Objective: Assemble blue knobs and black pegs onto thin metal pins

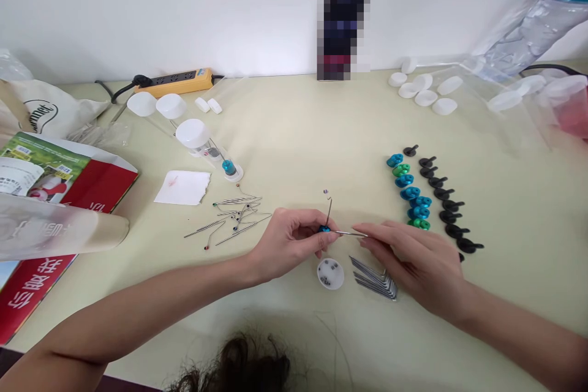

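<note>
Pinched in my left hand (298, 234) is a small blue metal piece (324, 229), and a thin metal wire (329, 211) with a bent top stands up from it. My right hand (416, 257) closes its thumb and fingers on a slim metal hex key (350, 234), whose far end reaches the blue piece. Just below the hands sits a white cap (331, 286) with several tiny dark screws in it. Beside that lies a stack of L-shaped hex keys (374, 280), partly under my right hand. Loose thin wires with coloured beads (236, 215) are scattered to the left.
Blue and green metal pieces (404, 180) and black pieces with stems (438, 182) form rows at right. Clear tubes with white caps (192, 133) stand at left, by a paper scrap (182, 187). A yellow power strip (179, 81) and a phone-like dark item (340, 30) are behind.
</note>
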A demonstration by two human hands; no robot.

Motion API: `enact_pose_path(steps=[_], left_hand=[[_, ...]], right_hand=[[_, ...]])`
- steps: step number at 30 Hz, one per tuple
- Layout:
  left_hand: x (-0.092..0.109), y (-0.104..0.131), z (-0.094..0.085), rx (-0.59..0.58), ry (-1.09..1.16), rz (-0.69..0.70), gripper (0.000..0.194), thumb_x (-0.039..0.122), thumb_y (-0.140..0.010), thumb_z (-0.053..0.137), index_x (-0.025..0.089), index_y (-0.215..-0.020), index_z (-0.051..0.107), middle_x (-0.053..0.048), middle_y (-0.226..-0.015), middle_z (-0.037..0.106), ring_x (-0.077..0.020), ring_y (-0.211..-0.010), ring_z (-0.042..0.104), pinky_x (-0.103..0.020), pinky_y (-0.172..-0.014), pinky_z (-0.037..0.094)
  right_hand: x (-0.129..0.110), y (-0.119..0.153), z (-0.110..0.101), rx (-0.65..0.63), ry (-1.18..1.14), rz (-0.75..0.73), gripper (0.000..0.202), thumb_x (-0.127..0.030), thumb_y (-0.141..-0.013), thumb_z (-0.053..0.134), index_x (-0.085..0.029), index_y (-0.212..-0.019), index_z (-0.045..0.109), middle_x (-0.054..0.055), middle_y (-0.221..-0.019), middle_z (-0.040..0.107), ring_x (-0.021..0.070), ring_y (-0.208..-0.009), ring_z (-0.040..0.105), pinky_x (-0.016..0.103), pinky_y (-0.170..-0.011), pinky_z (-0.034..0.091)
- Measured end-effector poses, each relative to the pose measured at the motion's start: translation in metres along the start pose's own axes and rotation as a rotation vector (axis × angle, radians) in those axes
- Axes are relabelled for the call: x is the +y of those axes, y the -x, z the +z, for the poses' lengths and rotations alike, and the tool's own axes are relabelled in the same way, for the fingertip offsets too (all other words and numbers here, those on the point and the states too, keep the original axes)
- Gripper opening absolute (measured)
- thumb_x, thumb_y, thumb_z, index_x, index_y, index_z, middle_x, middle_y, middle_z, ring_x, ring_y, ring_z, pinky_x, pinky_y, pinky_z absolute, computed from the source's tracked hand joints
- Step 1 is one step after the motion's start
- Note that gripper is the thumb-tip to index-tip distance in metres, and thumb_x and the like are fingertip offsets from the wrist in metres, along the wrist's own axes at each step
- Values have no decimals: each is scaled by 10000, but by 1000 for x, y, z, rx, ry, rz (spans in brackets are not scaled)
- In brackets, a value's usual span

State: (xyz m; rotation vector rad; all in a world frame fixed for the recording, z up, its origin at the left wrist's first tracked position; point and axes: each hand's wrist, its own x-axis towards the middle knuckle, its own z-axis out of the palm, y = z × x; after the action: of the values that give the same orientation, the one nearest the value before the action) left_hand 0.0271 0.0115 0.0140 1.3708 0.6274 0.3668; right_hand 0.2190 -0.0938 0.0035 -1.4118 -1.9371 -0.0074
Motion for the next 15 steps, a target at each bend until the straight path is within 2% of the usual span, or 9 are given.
enact_pose_path(steps=[2, 5, 8, 12, 15], left_hand=[[0, 0, 0, 5, 2, -1, 187, 276, -800, 647, 110, -874, 692, -31, -716, 618, -91, -611, 556, -217, -615, 529], [0, -1, -1, 19, 23, 0, 187, 277, -802, 648, 110, -875, 691, -16, -678, 594, -85, -603, 548, -208, -608, 523], [0, -1, 0, 21, 39, 1, 190, 277, -806, 645, 111, -887, 690, -12, -671, 587, -83, -605, 547, -206, -611, 522], [-1, 0, 0, 7, 32, -3, 193, 287, -800, 653, 112, -875, 688, -14, -674, 589, -87, -602, 555, -213, -605, 523], [-2, -1, -1, 2, 49, -10, 206, 300, -803, 653, 112, -882, 685, -19, -684, 599, -90, -599, 564, -222, -611, 524]], right_hand=[[0, 1, 0, -30, -19, 4, 235, -119, -891, 570, -223, -1101, 568, -46, -649, 607, 94, -545, 565, 216, -495, 441], [0, 1, 0, -66, -52, -6, 237, -136, -897, 568, -212, -1122, 560, -17, -765, 658, 98, -603, 596, 217, -526, 463], [-1, -1, 0, -35, -39, -18, 251, -105, -870, 599, -195, -1103, 576, 11, -863, 680, 103, -676, 623, 211, -581, 485], [-1, -1, 1, 0, -14, -69, 233, -74, -870, 588, -173, -1081, 594, 16, -852, 680, 101, -694, 621, 207, -607, 487], [1, 4, 2, -28, 27, -129, 320, -95, -861, 613, -154, -1173, 568, 39, -908, 673, 118, -738, 619, 227, -620, 490]])
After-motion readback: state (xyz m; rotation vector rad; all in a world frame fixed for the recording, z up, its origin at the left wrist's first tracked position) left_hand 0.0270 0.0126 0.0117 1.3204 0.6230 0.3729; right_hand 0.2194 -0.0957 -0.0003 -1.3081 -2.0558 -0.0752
